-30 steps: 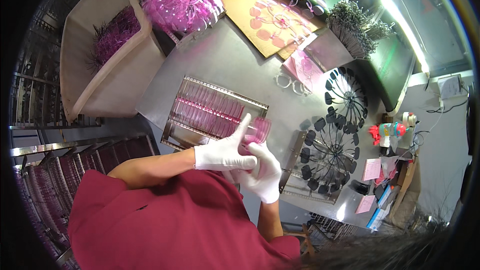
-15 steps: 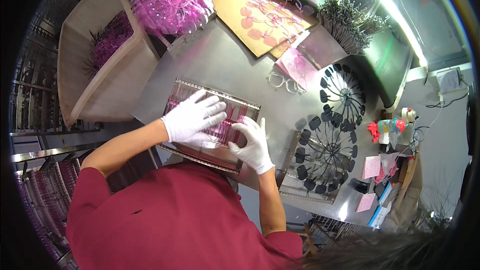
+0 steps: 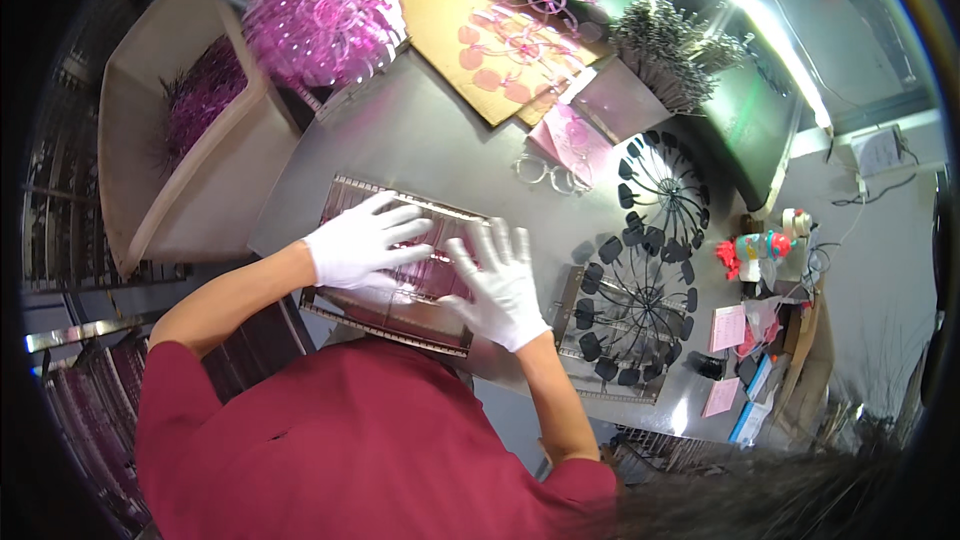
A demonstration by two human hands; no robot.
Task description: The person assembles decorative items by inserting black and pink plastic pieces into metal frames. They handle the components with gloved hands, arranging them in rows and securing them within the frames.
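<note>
In front of me lies a metal rack (image 3: 385, 332) with toothed rails along its near and far sides. Translucent magenta pieces (image 3: 422, 278) lie across it, partly hidden under my hands. My left hand (image 3: 365, 245), in a white glove, is spread flat over the rack's left and middle part. My right hand (image 3: 502, 288), gloved in white too, hovers at the rack's right end with its fingers fanned out. Neither hand grips anything. Whether the fingertips touch the pieces cannot be told.
A pile of magenta parts (image 3: 325, 25) and a beige tub (image 3: 205, 175) stand at left. Clear glasses (image 3: 548, 174) lie beyond the rack, near cardboard (image 3: 450, 55). Black ring-shaped sprues (image 3: 648, 292) lie at right, below a bundle of metal rods (image 3: 665, 45).
My right hand's fingers, curled at the rack's right end before, have opened and spread upward. My left hand stays flat over the rack. The whole view has shifted slightly.
</note>
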